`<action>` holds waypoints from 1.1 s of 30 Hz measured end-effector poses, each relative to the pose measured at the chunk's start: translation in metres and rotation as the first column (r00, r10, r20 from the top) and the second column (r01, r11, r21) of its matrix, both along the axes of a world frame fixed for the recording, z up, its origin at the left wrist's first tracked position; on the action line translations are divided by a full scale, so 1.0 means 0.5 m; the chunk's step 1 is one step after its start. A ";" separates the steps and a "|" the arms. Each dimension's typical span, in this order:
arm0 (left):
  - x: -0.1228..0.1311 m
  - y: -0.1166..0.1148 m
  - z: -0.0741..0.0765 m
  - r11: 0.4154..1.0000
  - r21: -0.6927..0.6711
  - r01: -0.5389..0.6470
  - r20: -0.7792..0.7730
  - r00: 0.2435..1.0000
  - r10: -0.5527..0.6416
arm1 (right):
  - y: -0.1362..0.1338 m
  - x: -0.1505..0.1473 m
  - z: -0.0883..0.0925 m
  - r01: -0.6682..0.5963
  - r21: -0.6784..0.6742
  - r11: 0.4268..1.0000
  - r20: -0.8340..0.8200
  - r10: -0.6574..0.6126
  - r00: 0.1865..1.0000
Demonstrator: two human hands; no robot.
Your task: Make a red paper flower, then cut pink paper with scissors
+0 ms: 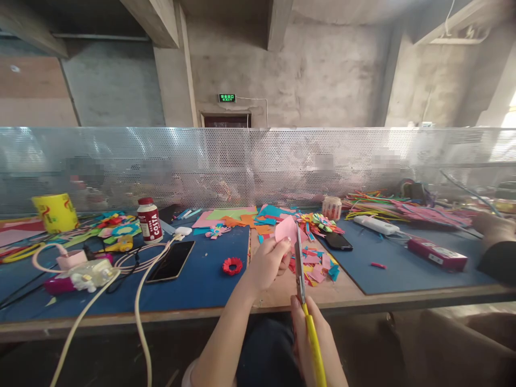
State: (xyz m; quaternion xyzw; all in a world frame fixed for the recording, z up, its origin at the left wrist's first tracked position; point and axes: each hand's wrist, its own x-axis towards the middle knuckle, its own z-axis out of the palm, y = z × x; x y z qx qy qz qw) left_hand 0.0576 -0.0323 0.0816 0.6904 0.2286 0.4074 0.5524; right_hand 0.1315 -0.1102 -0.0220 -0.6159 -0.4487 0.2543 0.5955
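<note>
Pinched in my left hand (271, 263) is a piece of pink paper (286, 230), raised above the table. My right hand (313, 336) is closed round the yellow handles of a pair of scissors (300, 269). The blades point away from me and run along the right edge of the paper. Whether they are cutting into it I cannot make out. Under and beside the scissors lie colourful paper scraps (316, 267). Folded paper flowers (320, 223) sit behind them, and a red paper ring (232, 266) lies to the left.
Left of me are a dark phone (172, 261), a Costa bottle (150, 221), a yellow tape roll (55, 213) and a power strip (83, 275) with looping cables. Another phone (338, 241) and a purple box (437, 253) lie right. A perforated metal screen (282, 161) closes the back. Another person's arm (497, 252) reaches in.
</note>
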 end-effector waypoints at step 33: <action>-0.030 0.009 0.018 0.997 -0.032 0.063 0.016 0.998 -0.063 | -0.018 -0.003 0.019 -0.042 0.006 0.999 -0.012 0.042 0.999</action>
